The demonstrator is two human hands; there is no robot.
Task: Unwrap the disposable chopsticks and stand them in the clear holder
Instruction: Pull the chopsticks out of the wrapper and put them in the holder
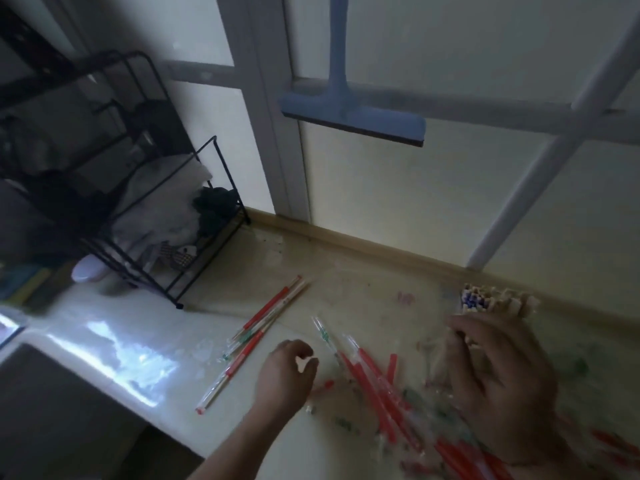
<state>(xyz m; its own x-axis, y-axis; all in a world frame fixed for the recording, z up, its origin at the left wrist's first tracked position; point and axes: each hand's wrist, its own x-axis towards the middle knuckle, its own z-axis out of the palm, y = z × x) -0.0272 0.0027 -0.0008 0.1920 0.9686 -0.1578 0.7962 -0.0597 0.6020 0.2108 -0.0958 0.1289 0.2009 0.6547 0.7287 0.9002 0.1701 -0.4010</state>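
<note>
Black wire rack far left. Wrapped chopsticks lie fanned on the counter. Your left hand hovers, fingers loosely curled, empty. Empty wrappers lie between. Your right hand, fingers spread wide, sits just before the bundle of unwrapped chopsticks; the holder itself is too blurred to make out.

The pale countertop carries wrapped chopsticks in loose groups, torn wrapper scraps, a black wire rack and a chopstick-filled clear holder.
</note>
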